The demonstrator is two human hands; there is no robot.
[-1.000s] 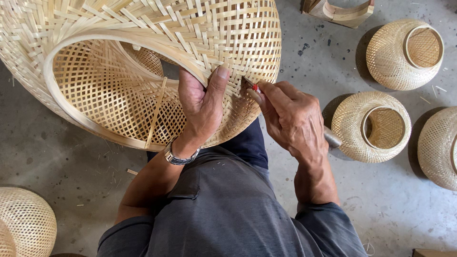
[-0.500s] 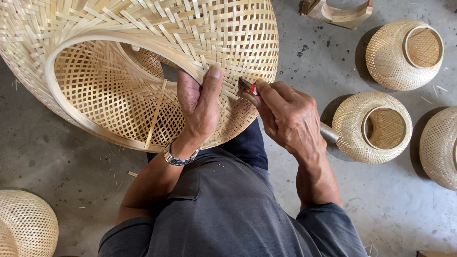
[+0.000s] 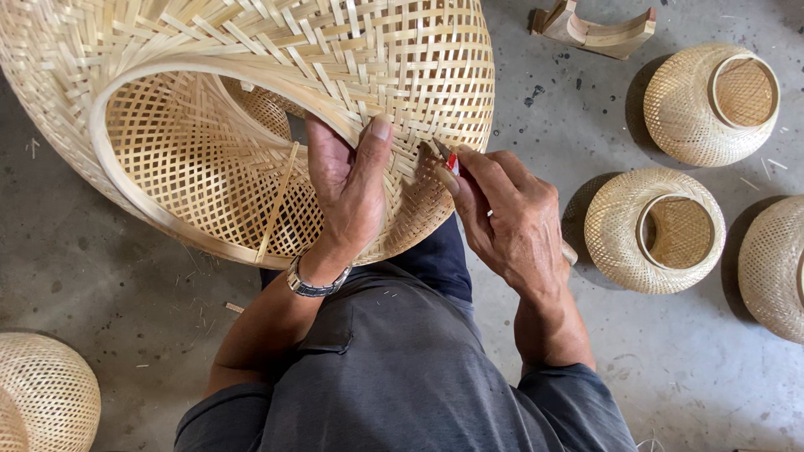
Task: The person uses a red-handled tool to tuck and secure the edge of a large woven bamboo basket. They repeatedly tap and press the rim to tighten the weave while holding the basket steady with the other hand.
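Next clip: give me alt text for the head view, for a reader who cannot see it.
Seen from above, a person's left hand grips the rim of a large woven bamboo basket while the right hand presses a small red-handled tool against its weave. Smaller woven baskets sit around on the concrete floor, and a watch is on the left wrist.
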